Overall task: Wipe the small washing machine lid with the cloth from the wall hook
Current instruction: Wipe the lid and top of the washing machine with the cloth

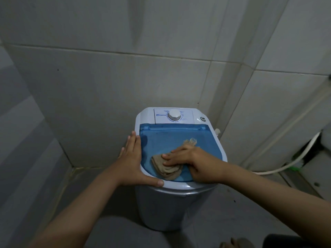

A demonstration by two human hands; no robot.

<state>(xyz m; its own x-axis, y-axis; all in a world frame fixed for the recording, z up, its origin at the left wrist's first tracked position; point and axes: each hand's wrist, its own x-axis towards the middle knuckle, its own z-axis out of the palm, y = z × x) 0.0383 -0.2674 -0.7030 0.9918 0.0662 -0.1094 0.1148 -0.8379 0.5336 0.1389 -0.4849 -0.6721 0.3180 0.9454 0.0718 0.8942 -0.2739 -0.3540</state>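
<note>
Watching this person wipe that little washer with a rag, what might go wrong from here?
The right hand presses the bunched beige cloth on the translucent blue plastic lid; pushing hard might flex it. A frayed cloth tail lies toward the hinge edge and could catch there. The small white washing machine is narrow and upright, steadied only by the left hand on its rim, so a strong stroke might rock it toward the white hose.
</note>
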